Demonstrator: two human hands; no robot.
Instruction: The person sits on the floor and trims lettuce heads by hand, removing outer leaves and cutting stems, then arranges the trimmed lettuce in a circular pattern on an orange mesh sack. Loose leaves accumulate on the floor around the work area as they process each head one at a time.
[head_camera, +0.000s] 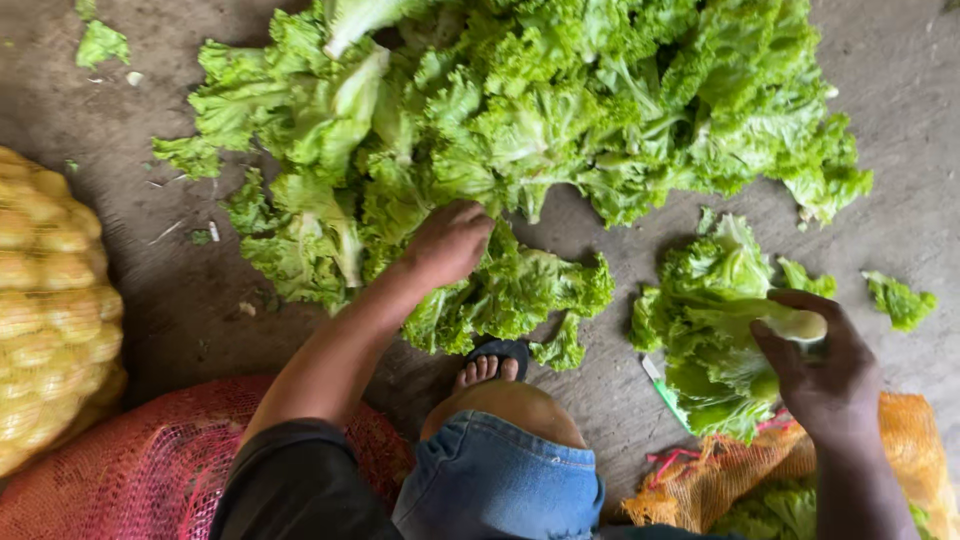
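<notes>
The left hand (448, 242) presses, fingers hidden, into the lettuce pile (520, 120); right of it, right hand (825, 375) fingers hold a lettuce head (715, 330), stem upward.

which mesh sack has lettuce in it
The orange mesh sack under the right hand; green leaves show inside. The red sack and yellow sack show none.

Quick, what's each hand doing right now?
Left hand: down in the lettuce pile; grip hidden, cannot be told.
Right hand: closed, holding a lettuce head by its stem.
</notes>
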